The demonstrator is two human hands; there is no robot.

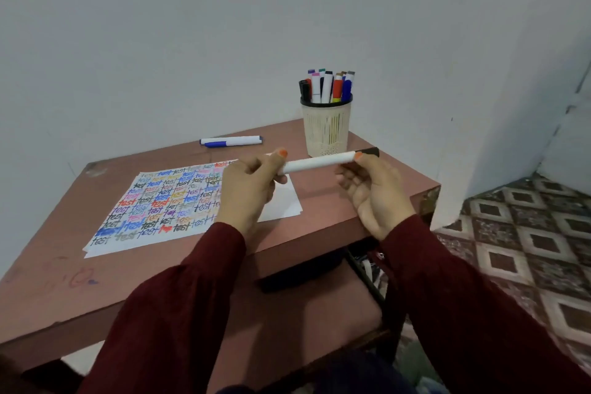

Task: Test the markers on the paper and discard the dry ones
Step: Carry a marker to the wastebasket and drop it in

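Two hands hold one white marker with a black cap (pixel 316 162) in the air over the reddish-brown worktop (pixel 64 281). The left hand (pixel 249 182) has its grip curled round the white end. The right hand (pixel 374 192) has its grip pinching the cap end. A hard tug could pop the cap off, and the marker might drop or mark a dark red sleeve (pixel 179 297). On the left lies the white paper full of coloured "test" words (pixel 153 205), then two loose markers (pixel 230 141) behind it, then the cream mesh cup of markers (pixel 326 134). Nothing blocks the paper's bare corner.
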